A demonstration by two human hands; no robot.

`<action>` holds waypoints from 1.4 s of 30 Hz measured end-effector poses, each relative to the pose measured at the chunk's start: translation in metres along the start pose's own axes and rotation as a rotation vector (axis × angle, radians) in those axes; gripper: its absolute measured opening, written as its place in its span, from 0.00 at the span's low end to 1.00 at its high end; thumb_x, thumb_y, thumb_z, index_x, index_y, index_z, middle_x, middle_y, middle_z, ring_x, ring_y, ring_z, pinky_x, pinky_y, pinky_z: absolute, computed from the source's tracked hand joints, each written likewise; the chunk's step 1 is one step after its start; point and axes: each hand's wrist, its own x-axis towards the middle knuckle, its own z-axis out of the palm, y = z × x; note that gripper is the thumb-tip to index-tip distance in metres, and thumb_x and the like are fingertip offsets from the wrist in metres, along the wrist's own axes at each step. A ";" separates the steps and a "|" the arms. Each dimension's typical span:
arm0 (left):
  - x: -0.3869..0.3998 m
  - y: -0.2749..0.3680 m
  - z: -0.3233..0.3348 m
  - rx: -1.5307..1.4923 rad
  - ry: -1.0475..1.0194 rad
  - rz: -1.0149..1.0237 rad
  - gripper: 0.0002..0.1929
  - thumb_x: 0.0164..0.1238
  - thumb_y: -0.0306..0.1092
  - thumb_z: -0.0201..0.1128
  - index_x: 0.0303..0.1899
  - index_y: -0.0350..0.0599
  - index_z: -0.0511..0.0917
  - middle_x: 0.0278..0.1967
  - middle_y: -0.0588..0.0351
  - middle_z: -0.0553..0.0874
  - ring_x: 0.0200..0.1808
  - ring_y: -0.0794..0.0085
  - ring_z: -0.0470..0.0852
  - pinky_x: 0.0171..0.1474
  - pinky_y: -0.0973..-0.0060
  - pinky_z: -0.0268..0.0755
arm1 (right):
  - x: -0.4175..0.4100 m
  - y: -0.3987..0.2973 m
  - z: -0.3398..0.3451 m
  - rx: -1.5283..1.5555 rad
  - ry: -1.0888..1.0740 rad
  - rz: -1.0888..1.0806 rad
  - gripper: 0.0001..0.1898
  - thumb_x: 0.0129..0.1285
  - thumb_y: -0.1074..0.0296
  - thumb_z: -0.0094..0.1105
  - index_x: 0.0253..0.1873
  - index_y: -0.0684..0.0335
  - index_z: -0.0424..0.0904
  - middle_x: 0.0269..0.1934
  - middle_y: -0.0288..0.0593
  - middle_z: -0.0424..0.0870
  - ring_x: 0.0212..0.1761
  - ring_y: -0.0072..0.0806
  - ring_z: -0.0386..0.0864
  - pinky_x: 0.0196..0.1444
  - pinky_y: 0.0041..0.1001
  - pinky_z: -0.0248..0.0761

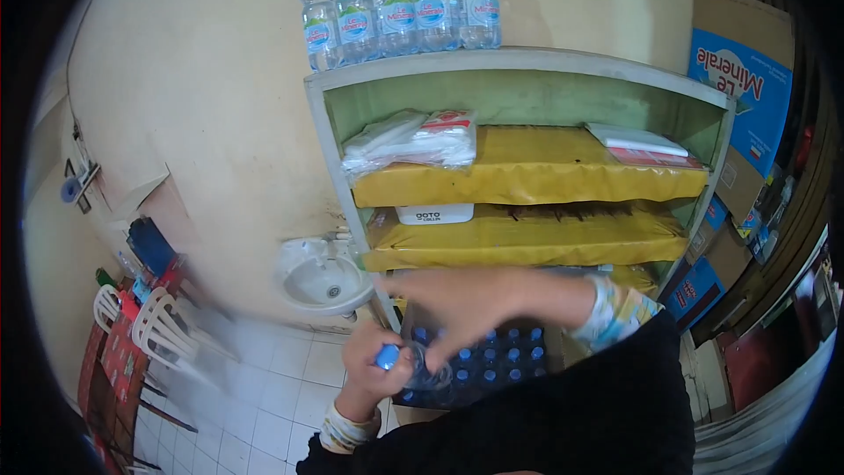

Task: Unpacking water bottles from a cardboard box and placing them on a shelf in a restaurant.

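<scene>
My left hand (374, 361) is closed around the neck of a clear plastic water bottle, its blue cap (387, 356) showing above the fist. My right hand (465, 307) is blurred, with its thumb and fingers spread apart, just above and to the right of the left. Beneath its thumb is blurred clear plastic (430, 369); whether this is the same bottle or another I cannot tell, nor whether the thumb touches it. Below both hands, an open carton (422, 414) holds rows of upright bottles with blue caps (489, 355).
A shelf unit (527, 59) with yellow-covered shelves stands ahead, several Le Minerale bottles (397, 10) on top. Plastic bags (415, 138) lie on its upper shelf. Left are a sink (330, 284), white chairs (165, 330) and a table (119, 356). Cartons (738, 79) stand at right.
</scene>
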 end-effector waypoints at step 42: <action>-0.120 -0.240 0.180 0.318 -0.663 -0.973 0.50 0.52 0.51 0.67 0.68 0.28 0.50 0.65 0.21 0.55 0.67 0.34 0.58 0.70 0.54 0.52 | -0.018 0.138 -0.383 -0.397 1.302 0.677 0.54 0.40 0.41 0.73 0.62 0.80 0.59 0.52 0.62 0.75 0.48 0.42 0.81 0.47 0.34 0.77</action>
